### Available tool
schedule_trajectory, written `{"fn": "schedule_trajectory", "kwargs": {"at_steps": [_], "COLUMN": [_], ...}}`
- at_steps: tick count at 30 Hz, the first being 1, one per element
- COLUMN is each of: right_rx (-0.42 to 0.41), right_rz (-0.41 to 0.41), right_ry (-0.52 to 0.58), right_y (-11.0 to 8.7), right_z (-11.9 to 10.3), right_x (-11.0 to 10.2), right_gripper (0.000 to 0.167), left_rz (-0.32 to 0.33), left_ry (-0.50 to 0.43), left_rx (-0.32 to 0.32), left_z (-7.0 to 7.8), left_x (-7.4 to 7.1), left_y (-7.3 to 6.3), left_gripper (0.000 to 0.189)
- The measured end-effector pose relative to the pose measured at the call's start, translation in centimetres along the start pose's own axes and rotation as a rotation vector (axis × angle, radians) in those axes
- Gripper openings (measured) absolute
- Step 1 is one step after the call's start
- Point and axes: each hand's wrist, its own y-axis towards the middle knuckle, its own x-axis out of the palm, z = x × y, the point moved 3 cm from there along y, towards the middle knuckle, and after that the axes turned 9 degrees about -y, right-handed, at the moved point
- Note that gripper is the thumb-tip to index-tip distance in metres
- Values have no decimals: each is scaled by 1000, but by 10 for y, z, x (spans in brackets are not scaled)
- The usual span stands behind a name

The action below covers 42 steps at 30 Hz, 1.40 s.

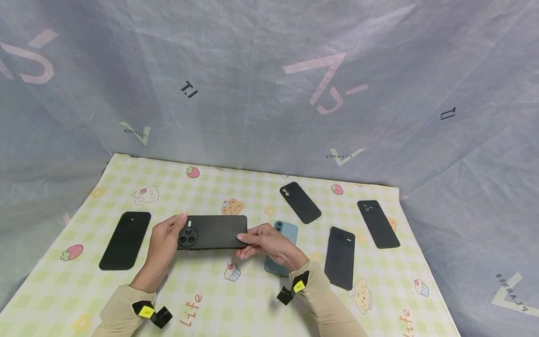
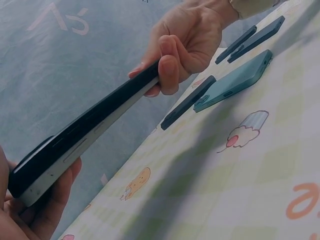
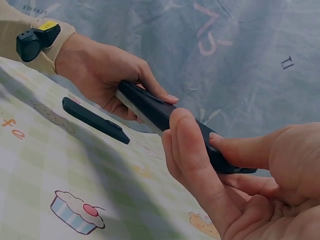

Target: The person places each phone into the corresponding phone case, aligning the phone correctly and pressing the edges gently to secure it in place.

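Both hands hold a black phone [image 1: 219, 231] sideways above the table, its back with a round camera ring facing up. My left hand [image 1: 162, 241] grips the camera end, thumb along the edge. At the other end my right hand [image 1: 271, 245] pinches the phone, thumb on the back and fingers beneath. Seen edge-on in the left wrist view, the phone [image 2: 95, 125] shows a dark upper layer over a pale side. Partly behind my right hand and wrist in the head view lies a teal phone [image 1: 275, 267] on the table.
A black phone-shaped slab [image 1: 125, 241] lies left. On the right are a dark slab with a white mark [image 1: 340, 260] and two black phone cases with camera cut-outs, one case [image 1: 301, 203] farther back, another case [image 1: 381, 227] near the right edge. A grey curtain [image 1: 252, 93] hangs behind the checked tablecloth [image 1: 236, 304].
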Motion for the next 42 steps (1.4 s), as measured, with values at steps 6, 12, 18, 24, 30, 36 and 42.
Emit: {"fn": "schedule_trajectory", "kwargs": {"at_steps": [6, 12, 18, 24, 30, 36, 42], "right_rx": [-32, -78, -133, -202, -218, -215, -227], "right_rz": [8, 41, 67, 78, 83, 98, 115], "right_ry": [-43, -133, -187, -223, -228, -196, -157], "right_y": [1, 2, 1, 2, 4, 5, 3], "right_z": [-1, 2, 1, 1, 3, 6, 6], "right_x": [2, 2, 5, 6, 6, 6, 7], "right_gripper": [20, 32, 33, 39, 39, 40, 40], "left_rz": [7, 1, -10, -27, -26, -36, -115], "left_ry": [-17, -34, -50, -103, -100, -112, -207], "left_rx": [0, -15, -52, -97, -101, -101, -114], "left_z": [-2, -4, -5, -5, -5, -5, -5], "left_x": [0, -1, 0, 1, 2, 4, 4], "left_y": [2, 4, 6, 5, 6, 9, 7], "left_gripper": [65, 62, 61, 64, 68, 71, 73]}}
